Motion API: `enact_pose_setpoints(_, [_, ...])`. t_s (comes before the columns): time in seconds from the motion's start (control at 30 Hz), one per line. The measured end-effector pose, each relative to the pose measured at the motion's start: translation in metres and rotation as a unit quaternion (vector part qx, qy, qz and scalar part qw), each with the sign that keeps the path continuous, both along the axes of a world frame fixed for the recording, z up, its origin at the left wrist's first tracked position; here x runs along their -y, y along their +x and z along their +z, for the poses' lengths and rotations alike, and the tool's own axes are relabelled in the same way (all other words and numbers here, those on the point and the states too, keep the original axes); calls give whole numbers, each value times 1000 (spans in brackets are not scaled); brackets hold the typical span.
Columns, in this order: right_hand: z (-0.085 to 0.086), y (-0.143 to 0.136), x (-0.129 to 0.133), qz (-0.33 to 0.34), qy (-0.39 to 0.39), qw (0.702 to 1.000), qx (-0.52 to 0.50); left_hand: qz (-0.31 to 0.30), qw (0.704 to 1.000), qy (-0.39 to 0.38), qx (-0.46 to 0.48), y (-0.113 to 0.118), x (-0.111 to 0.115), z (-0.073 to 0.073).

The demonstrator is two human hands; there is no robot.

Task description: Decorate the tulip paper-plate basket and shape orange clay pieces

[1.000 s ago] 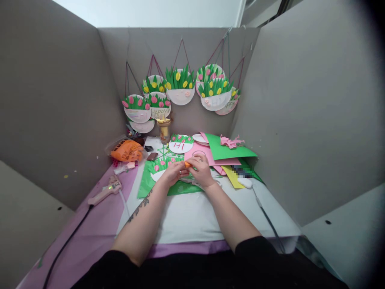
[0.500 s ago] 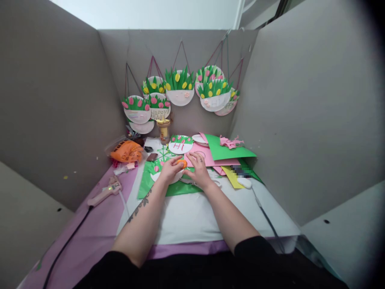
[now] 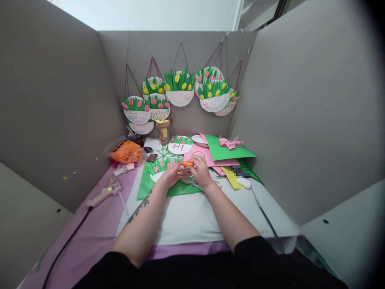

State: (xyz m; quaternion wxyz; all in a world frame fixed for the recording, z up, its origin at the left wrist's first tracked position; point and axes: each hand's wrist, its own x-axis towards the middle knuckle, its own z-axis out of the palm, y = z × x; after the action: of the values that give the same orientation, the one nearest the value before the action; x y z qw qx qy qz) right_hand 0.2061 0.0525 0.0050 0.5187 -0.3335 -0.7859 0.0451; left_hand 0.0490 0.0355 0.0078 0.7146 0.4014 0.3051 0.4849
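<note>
Presently gripping the orange piece [image 3: 188,163] at its right end with the right hand [image 3: 201,170], fingers bent and nearly closed. Touching or nearly touching the left end with the left hand [image 3: 174,173], fingers half curled; cannot tell whether pinching or merely steadying. Found the orange piece between the fingertips of both hands, raised above the green sheet [image 3: 147,190], outside either palm.

Noted on the green sheet, partly beneath the left hand, a flower plate [image 3: 156,176] with paper leaves and pink blooms. Noted also the scissors [image 3: 192,183] at its right part, just below the hands and partly covered. Observed beyond the green sheet a plate marked "Hi" [image 3: 180,148], and farther back a lidded jar [image 3: 164,133]. Logged to its right a pink paper [image 3: 213,162], overlapped by a green paper [image 3: 231,153] with pink scraps [image 3: 230,143] on top. Logged likewise, farther right, a yellow paper [image 3: 233,178] and a small white device [image 3: 244,183] with a cable.

Recorded left of the green sheet, near side, a glue gun [image 3: 104,195] with a lit green light and a dark cord. Recorded farther back on that side an orange bag [image 3: 126,151] in clear wrapping. Sighted beyond and above the green sheet several hanging plates [image 3: 179,97] with paper flowers, suspended by strings against the grey panel [image 3: 189,54].
</note>
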Motion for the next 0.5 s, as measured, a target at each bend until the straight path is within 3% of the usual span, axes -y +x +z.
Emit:
enact_pose_setpoints(0.1, [1,0,2,7,5,1000,15,31,999,22,-14,0,-3,-3])
enact_pose_setpoints(0.3, [-1,1,1,0,-31,999,42,162,984,55,-41,-5,-8,-2])
enact_pose_setpoints(0.5, [-4,-1,-2,-22,-13,999,28,111,992,58,-16,-4,-10,-8])
